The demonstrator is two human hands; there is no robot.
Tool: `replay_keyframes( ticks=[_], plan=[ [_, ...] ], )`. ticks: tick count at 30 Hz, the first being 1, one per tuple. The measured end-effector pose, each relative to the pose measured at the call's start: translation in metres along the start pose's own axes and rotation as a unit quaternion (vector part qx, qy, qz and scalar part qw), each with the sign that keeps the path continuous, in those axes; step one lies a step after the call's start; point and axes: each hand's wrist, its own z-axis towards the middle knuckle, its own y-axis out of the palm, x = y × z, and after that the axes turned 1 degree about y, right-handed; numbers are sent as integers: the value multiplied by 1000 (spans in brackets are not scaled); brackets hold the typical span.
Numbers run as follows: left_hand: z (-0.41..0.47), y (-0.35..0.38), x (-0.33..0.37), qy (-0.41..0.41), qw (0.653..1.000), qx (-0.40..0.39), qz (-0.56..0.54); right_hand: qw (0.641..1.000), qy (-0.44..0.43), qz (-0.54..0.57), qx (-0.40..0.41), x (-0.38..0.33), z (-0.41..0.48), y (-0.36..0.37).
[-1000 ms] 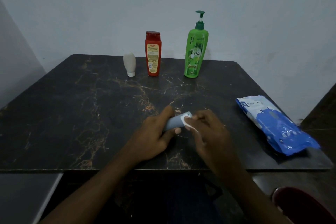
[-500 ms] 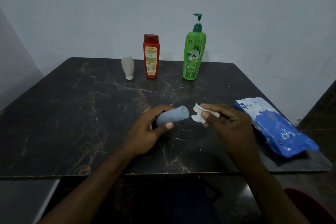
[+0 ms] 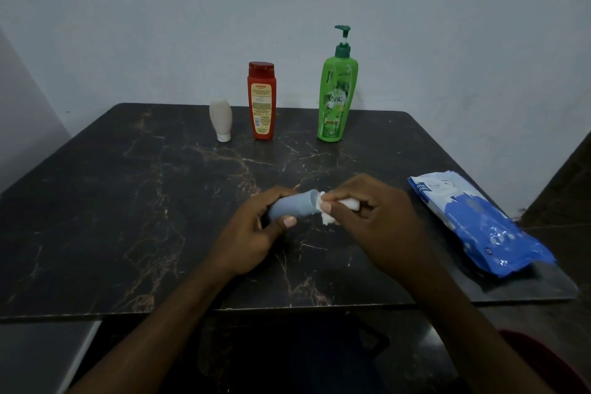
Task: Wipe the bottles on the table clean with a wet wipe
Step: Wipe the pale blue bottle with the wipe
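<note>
Head: bottle (image 3: 289,208) between left fingers (image 3: 279,194) (sideways)

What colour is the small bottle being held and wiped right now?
The small bottle is pale blue-grey, seen best in the head view.

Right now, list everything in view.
Small blue-grey plastic bottle: 1, blue-grey, held sideways, centre front.
Crumpled white wet wipe: 1, white, against that bottle's end.
Off-white squeeze bottle: 1, off-white, far edge, leftmost.
Red plastic bottle: 1, red, far edge, middle.
Green pump bottle: 1, green, far edge, rightmost.
Blue-and-white wipes pack: 1, blue-and-white, right side.
Dark marbled table: 1, black, underneath.
Left hand: 1, grips blue-grey bottle.
Right hand: 1, pinches wipe.
</note>
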Motion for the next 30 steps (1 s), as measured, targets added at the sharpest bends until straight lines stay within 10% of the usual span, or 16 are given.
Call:
replay_keyframes(
  ticks=[10,30],
  plan=[
    [-1,1,4,15,1000,-9,3,960,135,234,-76,-1,6,-8],
    [0,-1,5,18,1000,-3,0,900,258,340,-93,-7,3,-6]
  ],
)
